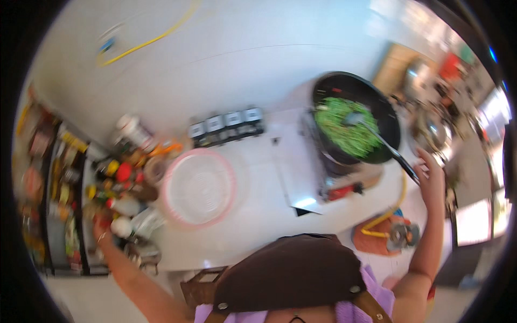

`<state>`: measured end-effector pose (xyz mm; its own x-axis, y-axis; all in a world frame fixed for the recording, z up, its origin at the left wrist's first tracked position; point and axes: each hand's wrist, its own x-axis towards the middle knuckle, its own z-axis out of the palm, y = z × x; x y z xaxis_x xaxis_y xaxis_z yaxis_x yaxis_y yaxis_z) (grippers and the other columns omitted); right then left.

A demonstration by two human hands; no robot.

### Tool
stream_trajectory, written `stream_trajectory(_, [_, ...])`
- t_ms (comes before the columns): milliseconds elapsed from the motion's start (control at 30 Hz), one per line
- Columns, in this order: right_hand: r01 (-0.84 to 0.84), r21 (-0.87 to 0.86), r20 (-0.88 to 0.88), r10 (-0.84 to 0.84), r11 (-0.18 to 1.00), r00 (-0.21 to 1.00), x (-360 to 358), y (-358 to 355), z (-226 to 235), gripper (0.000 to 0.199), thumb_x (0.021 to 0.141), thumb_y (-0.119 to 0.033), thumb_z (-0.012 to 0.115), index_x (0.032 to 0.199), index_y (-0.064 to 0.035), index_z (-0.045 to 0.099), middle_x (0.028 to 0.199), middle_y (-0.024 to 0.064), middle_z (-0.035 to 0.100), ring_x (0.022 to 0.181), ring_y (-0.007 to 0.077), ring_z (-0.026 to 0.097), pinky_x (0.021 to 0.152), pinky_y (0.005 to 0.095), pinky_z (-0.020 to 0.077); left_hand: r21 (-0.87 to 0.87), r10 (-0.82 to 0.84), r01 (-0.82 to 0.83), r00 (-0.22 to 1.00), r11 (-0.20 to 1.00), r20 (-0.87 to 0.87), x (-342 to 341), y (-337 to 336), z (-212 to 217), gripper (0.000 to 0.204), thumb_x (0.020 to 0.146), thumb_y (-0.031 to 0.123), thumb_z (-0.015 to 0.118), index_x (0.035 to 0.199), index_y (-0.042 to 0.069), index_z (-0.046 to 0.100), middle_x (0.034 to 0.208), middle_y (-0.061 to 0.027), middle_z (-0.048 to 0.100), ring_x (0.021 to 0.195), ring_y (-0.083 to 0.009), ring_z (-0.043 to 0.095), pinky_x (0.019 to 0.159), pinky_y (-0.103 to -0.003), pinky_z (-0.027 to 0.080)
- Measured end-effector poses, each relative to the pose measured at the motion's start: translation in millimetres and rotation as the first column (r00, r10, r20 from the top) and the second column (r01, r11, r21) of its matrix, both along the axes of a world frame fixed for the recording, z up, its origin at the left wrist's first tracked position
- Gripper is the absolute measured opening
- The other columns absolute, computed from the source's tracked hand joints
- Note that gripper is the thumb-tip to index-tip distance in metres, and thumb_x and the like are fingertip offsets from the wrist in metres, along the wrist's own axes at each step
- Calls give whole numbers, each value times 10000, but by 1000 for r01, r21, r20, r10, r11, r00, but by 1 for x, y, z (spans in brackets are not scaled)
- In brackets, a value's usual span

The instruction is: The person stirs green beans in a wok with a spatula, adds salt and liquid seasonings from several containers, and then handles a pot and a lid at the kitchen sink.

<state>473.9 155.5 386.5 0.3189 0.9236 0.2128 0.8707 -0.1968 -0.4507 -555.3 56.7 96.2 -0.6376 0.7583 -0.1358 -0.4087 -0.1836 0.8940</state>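
1. One white surface (256,199) runs across a cluttered kitchen, its L end packed w/ jars and bottles, a person reaching both ways over it.
2. Black wok (389,116) sits at the R end, tilted-looking in the fisheye; a bump to its rim could tip or slide it, spilling the load.
3. Pink-rimmed basin (199,225) stands L of centre, nr the bottles; a sweep of the L forearm could knock it.
4. Greens (336,128), chopped fine, lie in the wok, heaped mid-pan; if heat's on (flame not visible), they may catch underneath when left unstirred.
5. Spatula (383,142) rests its head in the greens, handle jutting over the rim twd the person; a snag there could flip it out, greens w/ it.
6. R hand (430,176) hangs at the handle's end, fingers loosely parted; can't tell if they grip it. A weak hold could let it slip.
7. L hand (101,223) is in among the bottles, blurred; can't tell if its fingers hold anything.
8. Red-capped white bottle (128,206) is just beside that hand; a blind grab could topple it.
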Motion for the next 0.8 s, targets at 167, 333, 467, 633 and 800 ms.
stream_trajectory(167, [-132, -101, 401, 162, 986, 901, 59, 28, -33, 666, 754, -124, 736, 1358, -89, 458, 1214, 170, 567, 1096, 357, 549, 905, 418, 457, -368, 84, -794, 461, 484, -883, 49, -7, 64, 337, 912, 205, 605, 1169, -10, 576, 1119, -137, 627, 998, -266, 610, 905, -385, 486])
stream_trajectory(333, [-66, -351, 319, 186, 934, 929, 55, 35, -55, 724, 757, -9, 657, 1418, -113, 380, 1077, 179, 565, 1028, 351, 569, 863, 417, 471, 60, 50, -524, -32, 850, -998, 280, 36, 125, 290, 896, 60, 546, 1169, -22, 598, 1159, -159, 626, 1069, -297, 586, 968, -377, 435])
stream_trajectory(467, [-123, -249, 487, 234, 961, 842, 64, 41, -60, 402, 810, -60, 544, 1208, -57, 482, 975, 166, 600, 875, 339, 636, 729, 435, 521, 11, 11, -48, -17, 999, -1000, 458, 50, 96, 128, 844, 33, 562, 952, -4, 619, 1065, -161, 639, 1020, -325, 597, 927, -407, 446])
stream_trajectory(633, [-147, -187, 556, 228, 971, 799, 77, 6, 45, 376, 794, -59, 576, 1162, -135, 569, 902, 129, 629, 845, 331, 634, 704, 437, 497, -321, -226, 407, -265, 855, -937, 598, 50, 43, 207, 721, 126, 691, 893, 26, 633, 893, -139, 649, 828, -331, 614, 775, -454, 476])
stream_trajectory(800, [-224, -289, 524, 350, 931, 777, 83, -12, 104, 455, 718, -30, 686, 1154, -139, 617, 906, 116, 621, 819, 325, 617, 723, 421, 485, -422, -381, 334, -183, 843, -906, 639, 60, 11, 262, 729, 190, 713, 919, 25, 636, 898, -146, 653, 825, -337, 613, 823, -475, 471])
